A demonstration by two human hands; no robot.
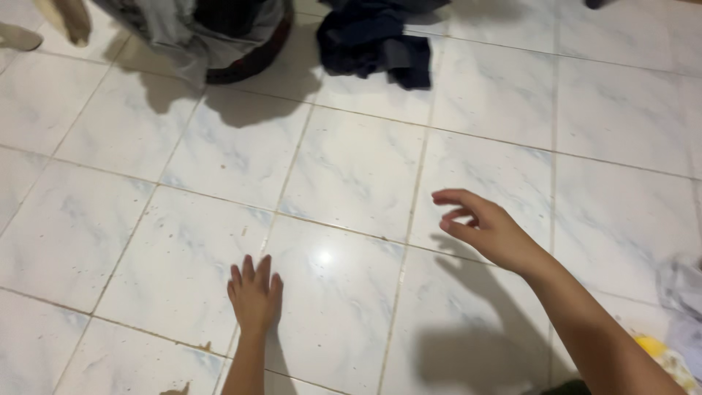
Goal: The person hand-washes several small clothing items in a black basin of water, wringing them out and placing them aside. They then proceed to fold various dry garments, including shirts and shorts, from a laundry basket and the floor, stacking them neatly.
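A white marble-look tiled floor [351, 168] fills the room. Far left stands a round dark basket [252, 58] stuffed with grey cloth. Just right of it, far from both hands, lies a dark blue garment [373, 44]. The right hand [486, 227] hovers, fingers loosely curled and holding nothing; the left hand [254, 292] lies flat, open, on a near tile.

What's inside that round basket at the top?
The round basket holds grey and dark clothes, some spilling over its rim onto the tiled floor. Whatever lies deeper is covered by them. Both hands, left hand and right hand, are empty, away from it.
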